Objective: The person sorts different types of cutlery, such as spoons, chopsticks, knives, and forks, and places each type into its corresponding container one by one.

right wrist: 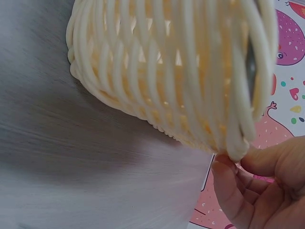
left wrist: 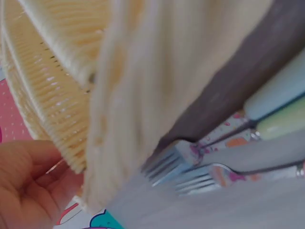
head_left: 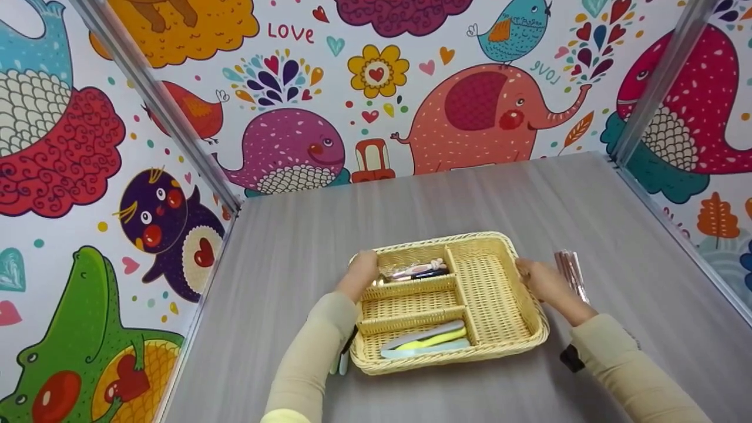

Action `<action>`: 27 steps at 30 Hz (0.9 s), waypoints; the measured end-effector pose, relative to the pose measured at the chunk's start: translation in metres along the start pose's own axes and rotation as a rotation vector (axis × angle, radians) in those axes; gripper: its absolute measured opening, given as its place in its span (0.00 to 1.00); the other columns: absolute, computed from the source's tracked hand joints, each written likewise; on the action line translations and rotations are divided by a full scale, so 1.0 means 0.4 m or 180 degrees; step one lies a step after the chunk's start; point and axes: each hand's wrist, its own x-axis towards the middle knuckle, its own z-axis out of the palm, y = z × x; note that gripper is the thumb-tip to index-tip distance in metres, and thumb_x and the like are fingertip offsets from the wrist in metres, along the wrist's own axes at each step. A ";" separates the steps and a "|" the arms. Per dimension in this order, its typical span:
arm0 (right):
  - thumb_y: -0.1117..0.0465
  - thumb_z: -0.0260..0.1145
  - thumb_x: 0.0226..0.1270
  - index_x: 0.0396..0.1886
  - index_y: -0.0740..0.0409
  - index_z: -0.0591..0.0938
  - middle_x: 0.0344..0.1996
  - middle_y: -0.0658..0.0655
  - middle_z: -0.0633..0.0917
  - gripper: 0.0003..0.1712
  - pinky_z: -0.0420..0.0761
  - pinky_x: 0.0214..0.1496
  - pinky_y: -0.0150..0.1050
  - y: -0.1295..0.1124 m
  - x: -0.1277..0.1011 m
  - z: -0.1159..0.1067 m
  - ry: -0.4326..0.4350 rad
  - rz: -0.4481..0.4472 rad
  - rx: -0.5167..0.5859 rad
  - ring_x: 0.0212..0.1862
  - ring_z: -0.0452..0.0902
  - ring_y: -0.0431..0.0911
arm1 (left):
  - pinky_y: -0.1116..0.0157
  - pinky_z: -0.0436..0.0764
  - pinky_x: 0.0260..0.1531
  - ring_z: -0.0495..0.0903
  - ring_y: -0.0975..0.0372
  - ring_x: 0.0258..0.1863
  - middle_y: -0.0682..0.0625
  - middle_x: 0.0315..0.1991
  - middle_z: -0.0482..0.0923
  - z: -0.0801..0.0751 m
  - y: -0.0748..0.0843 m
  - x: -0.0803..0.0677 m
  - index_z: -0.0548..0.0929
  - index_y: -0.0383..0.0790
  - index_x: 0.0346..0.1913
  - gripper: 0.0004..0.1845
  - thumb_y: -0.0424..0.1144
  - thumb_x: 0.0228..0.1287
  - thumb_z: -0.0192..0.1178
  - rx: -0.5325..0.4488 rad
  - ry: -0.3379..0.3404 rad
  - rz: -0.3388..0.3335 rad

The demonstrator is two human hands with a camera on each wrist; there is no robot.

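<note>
A cream woven basket with several compartments is held between both hands. The left hand grips its left rim, and the right hand pinches the right rim between thumb and fingers. Inside, the upper left compartment holds slim utensils with patterned and dark handles. Grey, yellow and light blue long flat pieces lie in the lower left one. The middle left and the large right compartments show bare weave. Whether the basket touches the table is unclear.
Forks with patterned necks and pastel handles lie on the grey table, just left of the basket. A bundle of shiny pinkish sticks lies beyond the right hand. Printed panels wall the table's back and sides.
</note>
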 end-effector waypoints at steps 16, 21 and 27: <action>0.77 0.54 0.57 0.53 0.72 0.73 0.23 0.62 0.79 0.22 0.67 0.13 0.35 0.005 0.000 0.004 0.0030 -0.0029 0.0067 0.17 0.70 0.44 | 0.66 0.78 0.23 0.78 0.59 0.23 0.38 0.32 0.80 -0.548 0.144 -0.376 0.79 0.27 0.44 0.13 0.26 0.55 0.55 -0.2367 0.0719 -0.0404; 0.76 0.53 0.58 0.50 0.68 0.74 0.22 0.60 0.78 0.19 0.66 0.12 0.34 0.008 0.003 0.002 -0.0022 -0.0007 0.0085 0.15 0.68 0.43 | 0.59 0.78 0.36 0.80 0.53 0.35 0.40 0.35 0.81 -0.498 0.089 -0.491 0.81 0.29 0.41 0.11 0.28 0.55 0.54 -0.1525 0.0865 -0.0394; 0.77 0.53 0.57 0.40 0.67 0.75 0.18 0.56 0.74 0.11 0.66 0.13 0.34 0.008 0.004 0.002 -0.0028 -0.0038 0.0029 0.18 0.68 0.44 | 0.56 0.77 0.31 0.80 0.51 0.31 0.40 0.31 0.81 -0.386 0.018 -0.610 0.82 0.30 0.37 0.09 0.29 0.52 0.57 -0.0929 0.0328 -0.0704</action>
